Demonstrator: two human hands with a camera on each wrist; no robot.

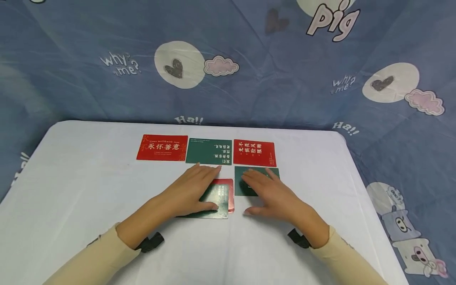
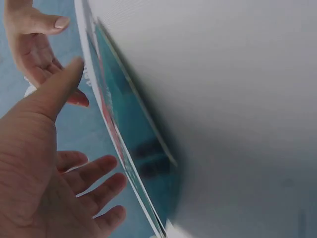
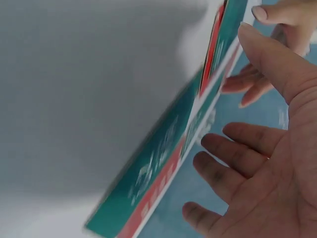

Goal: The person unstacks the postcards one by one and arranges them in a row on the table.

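Observation:
My left hand (image 1: 192,190) hovers palm down, fingers extended, over a green card (image 1: 221,198) that overlaps a red card (image 1: 231,194) in the front row. The hand hides the left part of both. To its right, my right hand (image 1: 274,194) is spread over another green card (image 1: 240,185), covering much of it; its thumb lies over white cloth. In the left wrist view, the fingers (image 2: 101,193) are apart around nothing, beside the green card (image 2: 133,114). The right wrist view likewise shows loosely extended fingers (image 3: 220,173) beside a green card (image 3: 158,148).
Behind the hands lies a back row of a red card (image 1: 162,153), a green card (image 1: 201,150) and a red card (image 1: 258,155), all printed with white characters. A white cloth (image 1: 89,178) covers the table. A blue patterned curtain (image 1: 249,99) hangs behind its far edge.

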